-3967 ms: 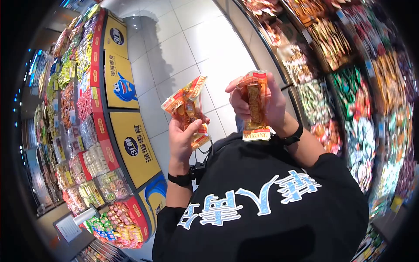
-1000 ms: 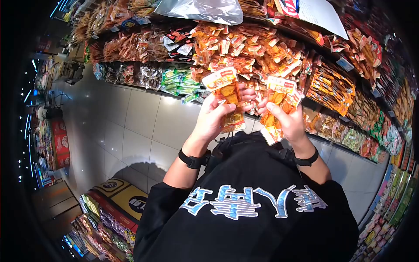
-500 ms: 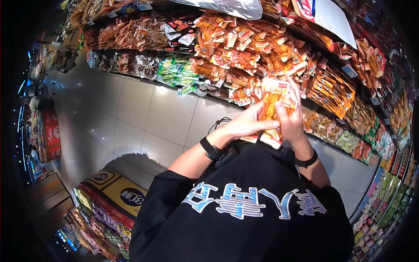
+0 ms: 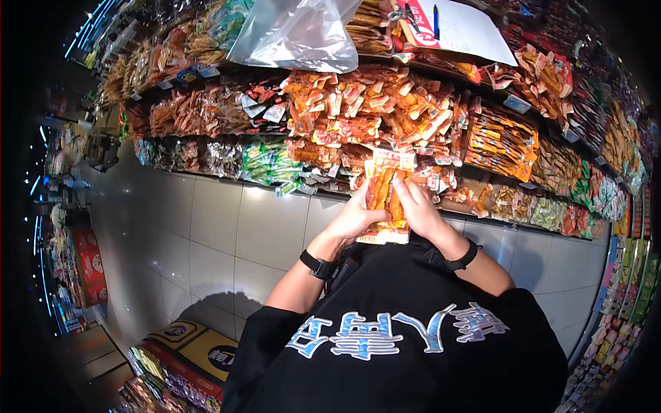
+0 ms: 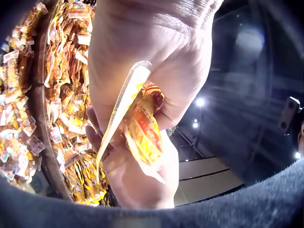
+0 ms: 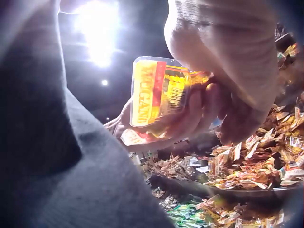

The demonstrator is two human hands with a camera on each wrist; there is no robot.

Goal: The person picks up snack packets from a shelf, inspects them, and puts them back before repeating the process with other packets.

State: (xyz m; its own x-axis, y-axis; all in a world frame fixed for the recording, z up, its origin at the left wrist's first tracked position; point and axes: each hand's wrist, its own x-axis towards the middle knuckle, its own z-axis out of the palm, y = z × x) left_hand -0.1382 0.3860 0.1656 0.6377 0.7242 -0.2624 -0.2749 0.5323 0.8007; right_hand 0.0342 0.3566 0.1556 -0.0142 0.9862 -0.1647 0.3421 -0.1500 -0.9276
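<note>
My left hand (image 4: 354,219) and right hand (image 4: 421,212) are together in front of my chest, gripping clear-wrapped snack packets (image 4: 385,189) with orange-brown contents. The packets lie against each other, their pale printed tops pointing toward the shelf. The left thumb lies across their lower front, and the right fingers close on their right side. In the left wrist view, the packets (image 5: 146,142) show edge-on below the left palm. A yellow and red "WUGANG" end of a packet (image 6: 154,92) shows in the right wrist view, with fingers behind it.
Ahead stands a tiered shelf heaped with similar orange packets (image 4: 372,103). Green packets (image 4: 268,165) lie on its lower tier. A clear plastic bag (image 4: 296,38) and a paper sheet (image 4: 468,31) with a pen lie on top. Behind to the left is a yellow-fronted display (image 4: 200,347).
Four seconds ago each hand held packets apart, facing an aisle. I have since turned to the shelf, and the hands have come together with the packets. They now sit further left in view.
</note>
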